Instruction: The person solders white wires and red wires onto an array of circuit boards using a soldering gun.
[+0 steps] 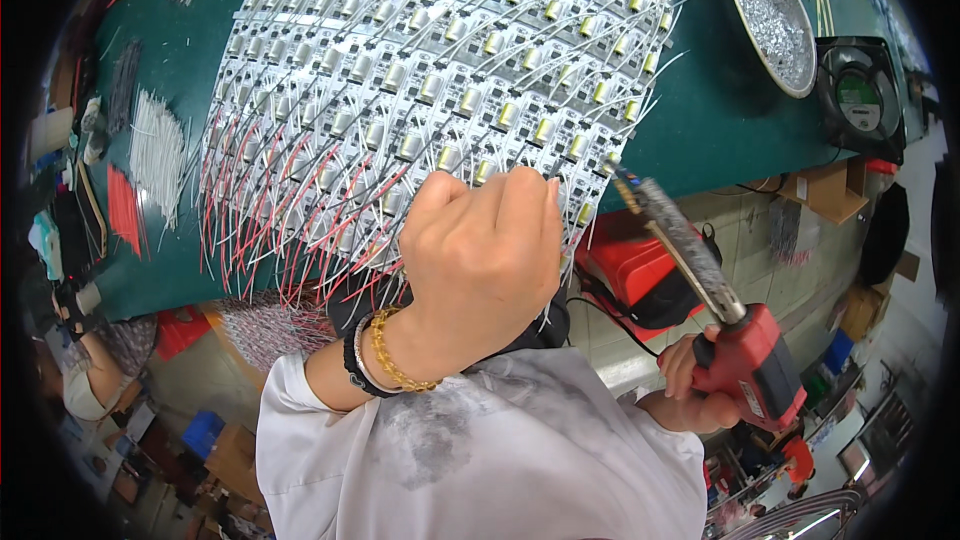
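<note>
A large panel of many small circuit boards [430, 90] lies on the green table, with silvery cylinder parts and white, black and red wires standing up from it. My left hand [490, 250] is closed just above the panel's near right part; whatever its fingers pinch is hidden behind the knuckles. Two bracelets circle that wrist. My right hand [690, 390] grips a red-and-black soldering gun [755, 370]. Its long metal barrel slants up and left, and the tip lies at the panel's right edge, close to my left fingertips.
At the table's left lie bundles of white wires [157, 155], red wires [124, 208] and black wires [124, 85]. A bowl [748, 42] of silvery scraps and a black fan [855, 100] stand at the right. Beneath the table edge is a red bag [630, 265]. Another person's arm [100, 365] shows far left.
</note>
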### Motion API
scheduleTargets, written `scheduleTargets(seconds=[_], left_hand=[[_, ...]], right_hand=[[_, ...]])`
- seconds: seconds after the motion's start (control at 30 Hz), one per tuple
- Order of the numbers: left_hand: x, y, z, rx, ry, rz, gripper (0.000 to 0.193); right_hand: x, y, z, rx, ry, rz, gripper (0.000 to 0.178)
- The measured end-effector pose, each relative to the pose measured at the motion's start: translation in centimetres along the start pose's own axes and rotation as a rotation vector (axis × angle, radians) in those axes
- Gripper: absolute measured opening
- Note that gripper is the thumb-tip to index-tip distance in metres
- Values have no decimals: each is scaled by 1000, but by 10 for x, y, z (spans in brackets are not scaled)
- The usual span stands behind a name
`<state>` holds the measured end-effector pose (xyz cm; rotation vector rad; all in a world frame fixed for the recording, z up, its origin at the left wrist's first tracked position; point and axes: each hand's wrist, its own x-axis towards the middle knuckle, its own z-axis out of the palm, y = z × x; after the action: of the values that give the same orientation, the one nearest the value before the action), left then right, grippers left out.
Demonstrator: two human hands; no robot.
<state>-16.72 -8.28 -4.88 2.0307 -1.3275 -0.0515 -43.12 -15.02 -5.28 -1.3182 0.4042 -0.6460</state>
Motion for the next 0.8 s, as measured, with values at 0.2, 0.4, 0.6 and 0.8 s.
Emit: scheduleTargets(seconds=[0.2,0.4,0.6,0.8], left_hand=[[-1,-1,1,30,0,24,23],[-2,-4,0,31,-2,24,19],[-2,-2,1,35,11,51,19],[-3,-3,2,52,17,54,19]], right_hand=[[-3,24,-15,196,-85,-77,45],[-4,21,-19,126,-54,-31,29],[-30,52,-37,-55,-79,-487,19],[-14,37,-29,277,-138,-303,23]])
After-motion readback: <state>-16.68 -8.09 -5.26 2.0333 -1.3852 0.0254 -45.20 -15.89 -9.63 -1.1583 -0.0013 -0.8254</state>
